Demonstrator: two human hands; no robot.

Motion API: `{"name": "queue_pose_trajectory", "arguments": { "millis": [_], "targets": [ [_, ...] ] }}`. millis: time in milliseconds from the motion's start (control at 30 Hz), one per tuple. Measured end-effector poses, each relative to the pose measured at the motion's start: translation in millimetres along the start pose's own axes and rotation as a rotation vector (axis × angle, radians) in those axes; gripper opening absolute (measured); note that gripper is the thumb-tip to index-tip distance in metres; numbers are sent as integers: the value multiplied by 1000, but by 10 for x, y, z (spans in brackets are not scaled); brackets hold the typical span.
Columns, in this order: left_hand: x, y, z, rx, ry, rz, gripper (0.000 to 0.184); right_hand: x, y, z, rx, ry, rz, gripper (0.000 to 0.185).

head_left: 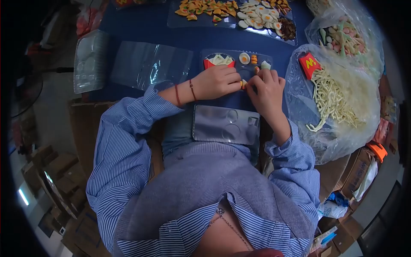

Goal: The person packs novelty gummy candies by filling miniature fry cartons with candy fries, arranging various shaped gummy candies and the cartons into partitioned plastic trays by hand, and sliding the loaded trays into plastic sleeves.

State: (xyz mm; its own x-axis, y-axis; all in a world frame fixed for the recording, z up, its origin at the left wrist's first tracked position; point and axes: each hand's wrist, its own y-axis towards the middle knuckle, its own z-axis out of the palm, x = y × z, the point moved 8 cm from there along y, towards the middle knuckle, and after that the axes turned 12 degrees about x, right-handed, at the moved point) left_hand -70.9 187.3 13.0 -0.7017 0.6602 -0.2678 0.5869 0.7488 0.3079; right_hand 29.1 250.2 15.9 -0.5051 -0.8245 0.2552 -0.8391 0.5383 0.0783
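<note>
My left hand (219, 82) reaches over the front of a clear plastic tray (267, 60), with its fingers closed and their tips at a small orange-and-white toy food piece (243, 84). From the other side, my right hand (267, 91) has thumb and forefinger pinched close to that piece; what lies in the pinch is hidden. In the tray's left part stands a red toy fries box (219, 63) with pale fries. Behind my hands sit a toy fried egg (244, 58), a mini burger (254, 59) and a small whitish-green toy (265, 64).
A clear moulded cover (224, 124) rests on my lap. Clear plastic sheets (150, 64) and stacked trays (90, 62) lie left. A plastic bag (299, 100) with toy fries (336, 100) and a red box (309, 65) is right. Trays of toy triangles (205, 8) and eggs (259, 15) stand behind.
</note>
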Motion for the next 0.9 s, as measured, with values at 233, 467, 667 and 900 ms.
{"name": "queue_pose_trajectory", "arguments": {
  "millis": [233, 467, 667, 900],
  "targets": [
    [45, -61, -61, -22, -148, -120, 12, -373, 121, -370, -154, 330, -22, 9],
    [197, 96, 55, 69, -124, -395, 16, -724, 1311, -569, -278, 320, -213, 13],
    [264, 80, 78, 62, -475, -515, 13, -544, 2201, -147, -65, 123, -216, 15],
    [274, -3, 45, -35, -513, -581, 15, -276, 2333, 429, 26, -340, -238, 20]
  ]
}}
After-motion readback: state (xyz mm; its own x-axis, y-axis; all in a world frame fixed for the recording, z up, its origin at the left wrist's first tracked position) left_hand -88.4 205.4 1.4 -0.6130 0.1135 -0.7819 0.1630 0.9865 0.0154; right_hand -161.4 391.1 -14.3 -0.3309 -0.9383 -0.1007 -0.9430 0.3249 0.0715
